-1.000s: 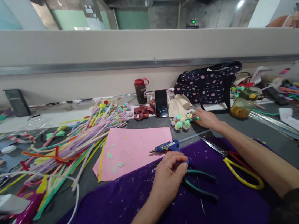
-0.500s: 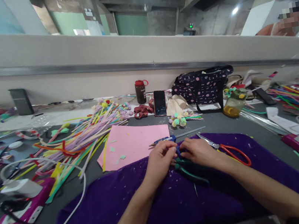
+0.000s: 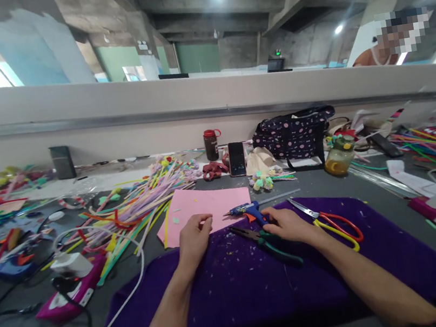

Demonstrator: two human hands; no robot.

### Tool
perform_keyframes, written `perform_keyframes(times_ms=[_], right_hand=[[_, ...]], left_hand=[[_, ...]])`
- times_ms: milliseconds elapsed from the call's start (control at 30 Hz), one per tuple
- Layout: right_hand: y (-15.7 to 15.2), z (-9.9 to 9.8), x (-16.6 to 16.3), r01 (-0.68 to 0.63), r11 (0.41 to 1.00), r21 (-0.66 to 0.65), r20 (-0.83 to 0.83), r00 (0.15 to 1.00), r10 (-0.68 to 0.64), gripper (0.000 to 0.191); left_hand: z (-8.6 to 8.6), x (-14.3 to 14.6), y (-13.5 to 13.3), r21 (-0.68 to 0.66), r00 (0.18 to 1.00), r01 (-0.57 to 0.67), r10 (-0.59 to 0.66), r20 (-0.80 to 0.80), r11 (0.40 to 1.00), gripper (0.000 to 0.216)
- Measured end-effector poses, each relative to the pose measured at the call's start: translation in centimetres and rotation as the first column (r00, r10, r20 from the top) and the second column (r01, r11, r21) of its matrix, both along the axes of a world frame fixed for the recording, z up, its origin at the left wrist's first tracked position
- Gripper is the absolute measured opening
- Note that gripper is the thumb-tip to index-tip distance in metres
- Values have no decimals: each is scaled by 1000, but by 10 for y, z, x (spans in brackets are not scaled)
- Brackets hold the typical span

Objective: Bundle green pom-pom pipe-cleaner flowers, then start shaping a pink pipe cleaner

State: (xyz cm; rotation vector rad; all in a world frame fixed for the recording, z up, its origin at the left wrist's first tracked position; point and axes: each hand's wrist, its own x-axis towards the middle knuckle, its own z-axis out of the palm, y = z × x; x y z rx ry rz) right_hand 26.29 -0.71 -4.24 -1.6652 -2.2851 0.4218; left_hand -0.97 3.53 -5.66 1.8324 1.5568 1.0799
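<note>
Craft workshop: pipe cleaners point(image 3: 137, 203), glue gun point(image 3: 247, 212).

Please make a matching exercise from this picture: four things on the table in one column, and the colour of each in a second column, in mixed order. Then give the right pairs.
Things:
1. sheet of paper
2. cloth under the hands
3. glue gun
4. bottle cap by the wall

Colours:
A. blue
B. red
C. pink
D. purple

Right pairs: 1-C, 2-D, 3-A, 4-B.

The left hand lies at the near edge of the sheet of paper; the right hand is at the glue gun's handle, next to the pliers.
</note>
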Motion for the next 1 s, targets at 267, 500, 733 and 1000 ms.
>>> perform_keyframes(times_ms=[267,500,733,1000], right_hand=[[0,-7,13,-70,996,-55,-134,989,62,51],[13,-21,11,86,992,-96,-177,979,-102,33],[19,-16,3,123,992,-31,-32,992,-124,38],[24,-17,0,201,976,-83,-62,976,-206,25]], left_hand=[[-5,5,-6,162,947,-53,102,-306,985,25],[-11,14,-6,121,853,19,47,-519,992,24],[-9,17,-5,99,825,-2,58,-562,995,24],[-8,17,-4,87,823,-14,61,-564,996,24]])
